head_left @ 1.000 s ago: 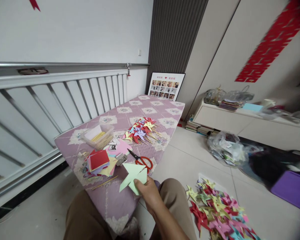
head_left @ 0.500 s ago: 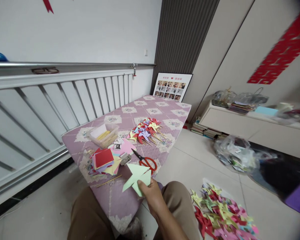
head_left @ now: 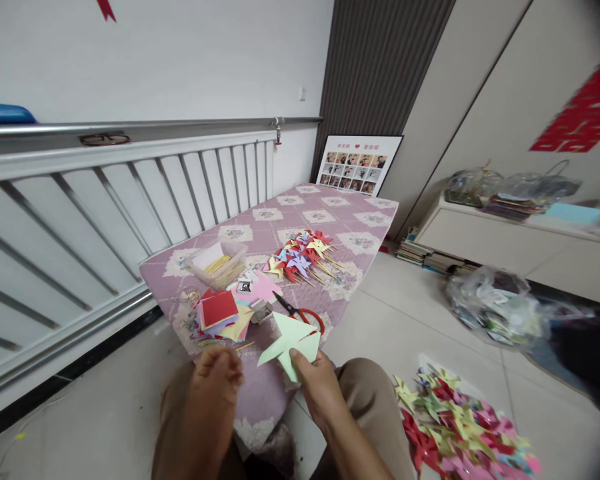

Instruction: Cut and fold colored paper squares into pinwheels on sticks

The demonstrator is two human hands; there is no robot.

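Observation:
My right hand [head_left: 316, 387] pinches a pale green folded paper pinwheel [head_left: 291, 341] over the near end of a mattress with a purple cover [head_left: 260, 393]. My left hand [head_left: 215, 387] has come up beside it, fingers bunched downward near a thin wooden stick [head_left: 243, 346] on the cover; I cannot make out anything in them. Just beyond lie red-handled scissors [head_left: 303, 313], a stack of coloured paper squares [head_left: 219, 312] and a clear tray of sticks [head_left: 217, 263]. A heap of finished pinwheels [head_left: 303, 257] sits further back.
A white slatted rail [head_left: 105, 207] runs along the left. Many more pinwheels [head_left: 460, 427] are piled on the tiled floor at right. A clear plastic bag [head_left: 495, 307], a low white cabinet [head_left: 505, 240] and a framed photo collage [head_left: 357, 163] stand beyond.
My left hand has risen into view at the lower left, next to the right hand. The view has swung slightly leftward; the green pinwheel stays gripped in my right hand.

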